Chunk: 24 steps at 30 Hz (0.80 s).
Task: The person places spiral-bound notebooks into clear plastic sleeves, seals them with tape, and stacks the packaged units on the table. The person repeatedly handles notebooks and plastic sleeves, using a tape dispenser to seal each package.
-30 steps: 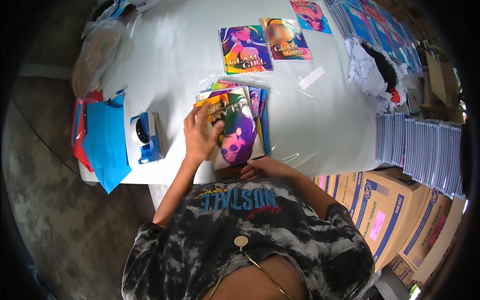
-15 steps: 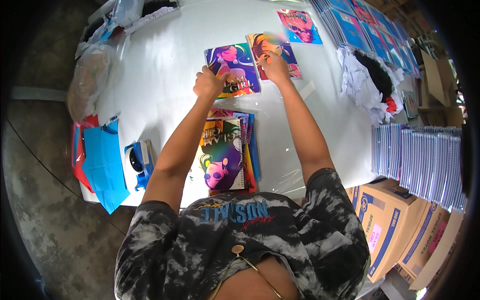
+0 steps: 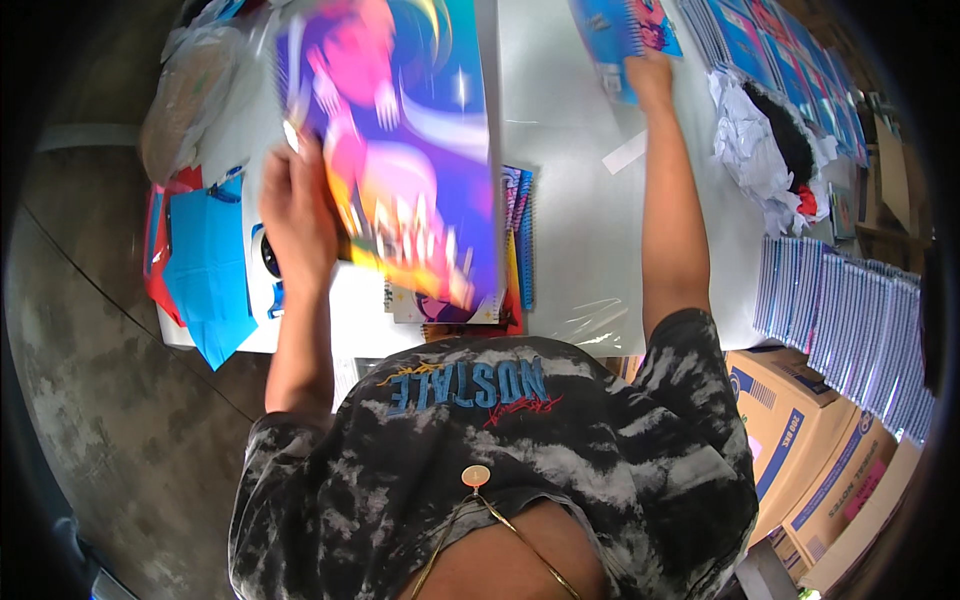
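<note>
My left hand [image 3: 300, 215] grips the spiral edge of a notebook with a purple and blue cover [image 3: 400, 130], raised close to the camera and smeared by motion. A pink figure fills much of that cover. Far to the right, my right hand [image 3: 652, 82] is closed on the edge of a blue-faced spiral notebook [image 3: 605, 50], also blurred. Partly under it lies a notebook with pink and red art [image 3: 658, 25]. Below the lifted notebook, a pile of spiral notebooks [image 3: 520, 250] sits at the table's near edge, mostly covered from view.
Blue sheets [image 3: 205, 260] and a blue tape dispenser [image 3: 268, 265] lie at the left. On the right are crumpled white paper [image 3: 740, 130], a long row of stacked notebooks [image 3: 840, 310] and cardboard boxes [image 3: 800, 420]. More blue notebooks [image 3: 770, 60] fill the far right corner.
My left hand has lifted the purple notebook off the table, toward me and leftward. My right hand has moved right and away; a blue face shows where it holds a notebook.
</note>
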Tool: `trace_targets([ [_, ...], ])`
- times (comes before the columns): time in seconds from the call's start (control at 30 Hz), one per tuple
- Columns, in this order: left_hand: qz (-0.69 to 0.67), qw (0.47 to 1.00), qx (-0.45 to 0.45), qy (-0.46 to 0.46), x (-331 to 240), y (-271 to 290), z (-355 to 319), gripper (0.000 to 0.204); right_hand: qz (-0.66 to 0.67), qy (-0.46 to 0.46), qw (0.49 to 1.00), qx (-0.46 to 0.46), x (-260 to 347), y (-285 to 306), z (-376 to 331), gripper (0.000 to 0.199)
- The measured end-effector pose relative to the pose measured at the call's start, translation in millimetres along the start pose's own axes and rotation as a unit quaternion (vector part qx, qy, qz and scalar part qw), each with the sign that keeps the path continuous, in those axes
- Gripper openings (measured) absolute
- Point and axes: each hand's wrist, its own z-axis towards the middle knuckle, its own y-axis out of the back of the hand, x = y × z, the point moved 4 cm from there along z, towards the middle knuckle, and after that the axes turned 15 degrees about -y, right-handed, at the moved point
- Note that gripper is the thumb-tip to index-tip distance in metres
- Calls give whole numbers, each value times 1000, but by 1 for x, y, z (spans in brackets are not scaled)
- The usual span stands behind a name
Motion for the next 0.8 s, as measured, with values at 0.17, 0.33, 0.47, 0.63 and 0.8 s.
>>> trace_targets([
  [0.17, 326, 908, 243, 101, 80, 26, -127, 35, 278, 210, 931, 109, 33, 21, -115, 23],
  [0.33, 183, 971, 118, 98, 89, 45, -134, 49, -143, 517, 835, 119, -4, -46, -230, 47],
  [0.47, 188, 968, 167, 8, 67, 17, -122, 50, -177, 481, 825, 236, -45, -78, -243, 44],
  [0.63, 380, 864, 317, -91, 59, -35, -158, 65, -170, 421, 891, 14, -5, -52, -142, 41],
  [0.8, 389, 855, 331, -92, 65, -40, -159, 66, -154, 39, 974, -162, -54, -17, 66, 39],
])
